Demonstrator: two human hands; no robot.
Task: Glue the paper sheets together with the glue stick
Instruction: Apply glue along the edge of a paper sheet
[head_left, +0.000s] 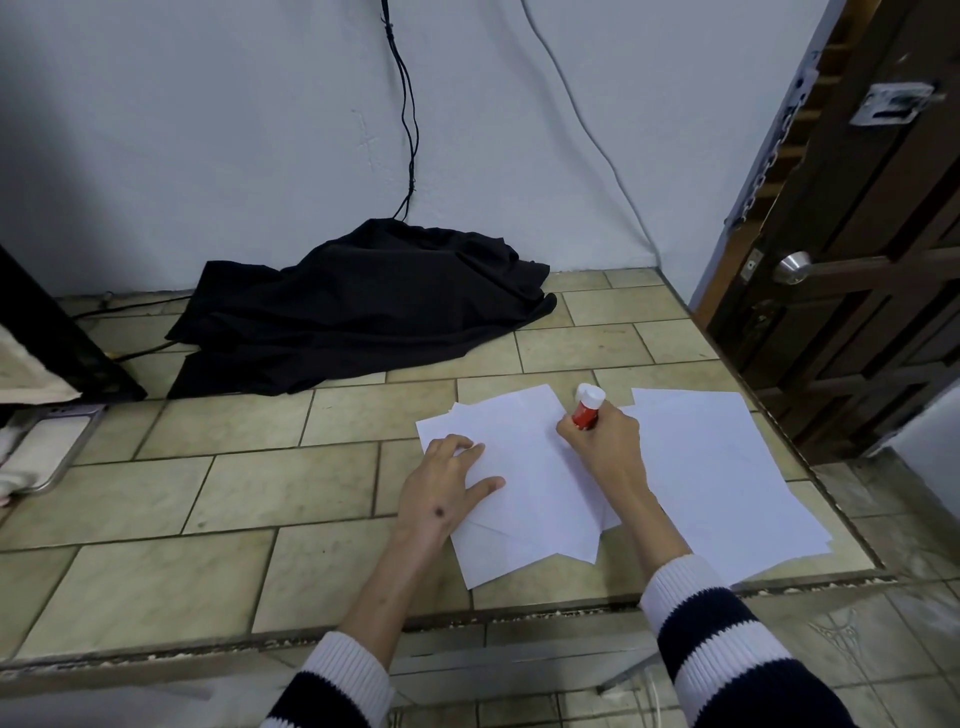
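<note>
A loose pile of white paper sheets (530, 467) lies on the tiled counter, fanned at slightly different angles. My left hand (447, 483) presses flat on the pile's left part, fingers spread. My right hand (602, 441) grips a red glue stick (586, 408) with a white end pointing up and away; its lower end is hidden in my fist against the top sheet. A second stack of white sheets (727, 478) lies to the right, partly under my right forearm.
A crumpled black cloth (363, 306) lies at the back by the wall, with cables hanging above it. A dark box edge (62, 338) and a metal tray (47, 447) sit at left. A wooden door (857, 260) stands at right. The counter's front edge (467, 618) runs below the papers.
</note>
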